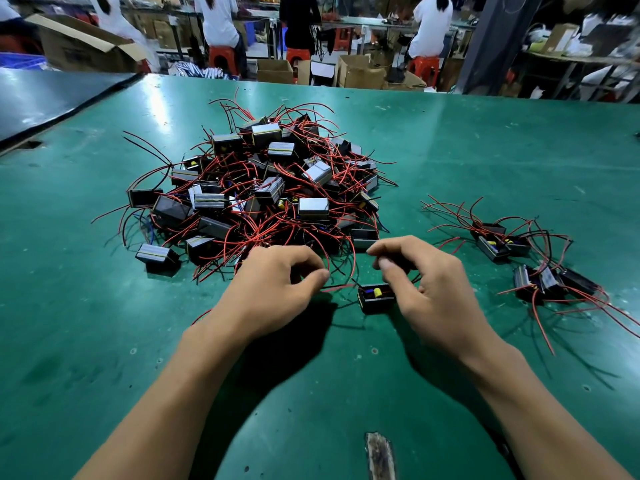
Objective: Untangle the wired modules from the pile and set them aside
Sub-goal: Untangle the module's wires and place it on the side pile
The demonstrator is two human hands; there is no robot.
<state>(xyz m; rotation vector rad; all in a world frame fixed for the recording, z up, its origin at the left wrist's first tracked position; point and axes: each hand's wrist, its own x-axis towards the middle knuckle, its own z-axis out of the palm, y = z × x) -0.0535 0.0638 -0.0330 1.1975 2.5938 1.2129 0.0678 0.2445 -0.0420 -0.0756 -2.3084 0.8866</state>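
A tangled pile of black wired modules [263,188] with red and black leads covers the middle of the green table [104,323]. At its near edge one black module [375,297] with yellow and blue parts inside lies between my hands. My left hand [273,289] has curled fingers and pinches a red wire [337,288] that runs to this module. My right hand [426,289] hovers over the module's right side, thumb and forefinger pinched on thin wires above it. Several separated modules [533,268] lie in a loose group to the right.
A dark panel [52,98] adjoins the table at the far left. Beyond the table's far edge, people sit on red stools at benches among cardboard boxes [360,71]. A worn gouge [381,455] marks the table's near edge.
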